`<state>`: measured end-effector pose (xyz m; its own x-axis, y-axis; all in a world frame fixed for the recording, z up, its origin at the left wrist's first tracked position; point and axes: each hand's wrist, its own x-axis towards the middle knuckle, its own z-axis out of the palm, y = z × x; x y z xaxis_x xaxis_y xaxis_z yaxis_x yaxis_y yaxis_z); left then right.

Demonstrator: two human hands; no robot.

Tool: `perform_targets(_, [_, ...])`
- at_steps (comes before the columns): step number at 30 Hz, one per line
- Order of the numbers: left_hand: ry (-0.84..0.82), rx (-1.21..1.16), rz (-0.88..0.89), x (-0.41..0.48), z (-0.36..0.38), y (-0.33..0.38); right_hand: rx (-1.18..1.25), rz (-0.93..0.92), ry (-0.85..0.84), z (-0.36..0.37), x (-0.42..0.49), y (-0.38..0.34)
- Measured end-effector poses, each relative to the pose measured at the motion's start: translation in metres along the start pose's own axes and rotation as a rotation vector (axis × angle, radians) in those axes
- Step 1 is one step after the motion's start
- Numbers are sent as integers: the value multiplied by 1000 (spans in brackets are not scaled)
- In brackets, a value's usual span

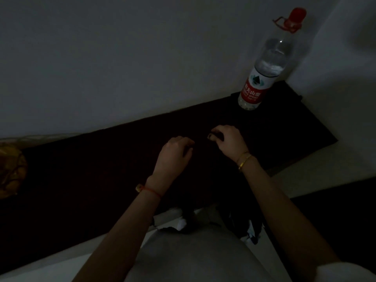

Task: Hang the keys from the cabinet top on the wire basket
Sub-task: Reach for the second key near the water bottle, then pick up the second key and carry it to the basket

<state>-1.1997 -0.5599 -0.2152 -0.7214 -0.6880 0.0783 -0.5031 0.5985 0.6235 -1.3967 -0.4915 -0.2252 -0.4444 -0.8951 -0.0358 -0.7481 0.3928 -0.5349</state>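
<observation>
Both forearms reach over the dark cabinet top point(81, 176). A water bottle point(262, 68) stands at its far right corner. Mid-top, the left hand point(173, 153) and right hand point(227, 139) curl downward; grip unclear. Keys indiscernible in the dark.

Red string bracelet point(151, 191) left, gold bangles point(244, 159) right.

Dim room in a home, by the look of it. Long dark wooden cabinet top point(101, 169) set against a plain white wall point(122, 58). Large clear water bottle point(264, 72), red cap and red label, stands at the far end. Pale floor point(335, 165) beyond. Lighting very low; finer detail unreadable.
</observation>
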Motion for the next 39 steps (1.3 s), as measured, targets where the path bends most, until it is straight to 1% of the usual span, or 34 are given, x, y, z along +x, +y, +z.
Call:
perform_targets(9, [23,13,-79,6,10,-3,-125,-96,-133,15,33,12])
perform_targets(15, [11,12,-105,12,16,-3,-139,-124,-149,16,45,19])
perform_targets(17, [11,-10,-122,14,18,-2,-91,-99,-147,14,47,21])
perform_targets(20, [-6,-72,-161,18,23,-2,51,-50,-132,8,51,21])
perform_targets(24, [-36,-185,-225,26,31,3,188,-61,-93,-2,52,14])
perform_targets(28, [-57,-283,-278,30,38,10,362,-56,-103,-12,48,5])
perform_targets(31, [2,-299,-293,28,41,12,482,-33,-123,-19,44,-2])
perform_targets(36, [191,-334,-374,19,39,13,564,-18,-132,-23,38,-7])
perform_targets(39, [205,-327,-377,14,37,14,601,-12,-152,-24,32,-9])
